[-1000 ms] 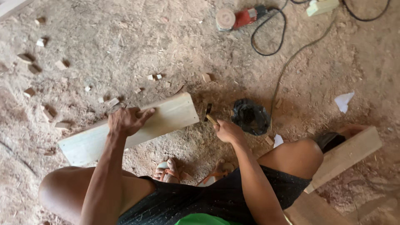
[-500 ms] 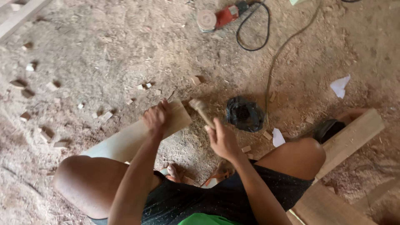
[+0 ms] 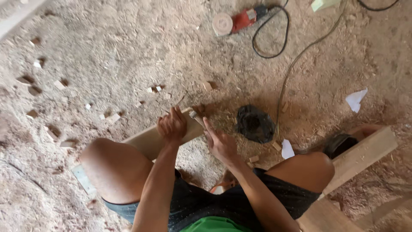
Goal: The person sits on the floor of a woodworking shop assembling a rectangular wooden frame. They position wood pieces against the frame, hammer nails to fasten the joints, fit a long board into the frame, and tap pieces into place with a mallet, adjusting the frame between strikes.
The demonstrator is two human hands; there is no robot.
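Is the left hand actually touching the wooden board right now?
Touching. The head view shows the left hand closed over the top end of the wooden board, fingers wrapped over its edge with no gap visible.

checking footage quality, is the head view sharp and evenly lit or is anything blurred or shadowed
Head view: soft even daylight, no glare; left hand and right hand on the plank look slightly motion-blurred; the red power tool is sharper; faint shadows beside the wood offcuts.
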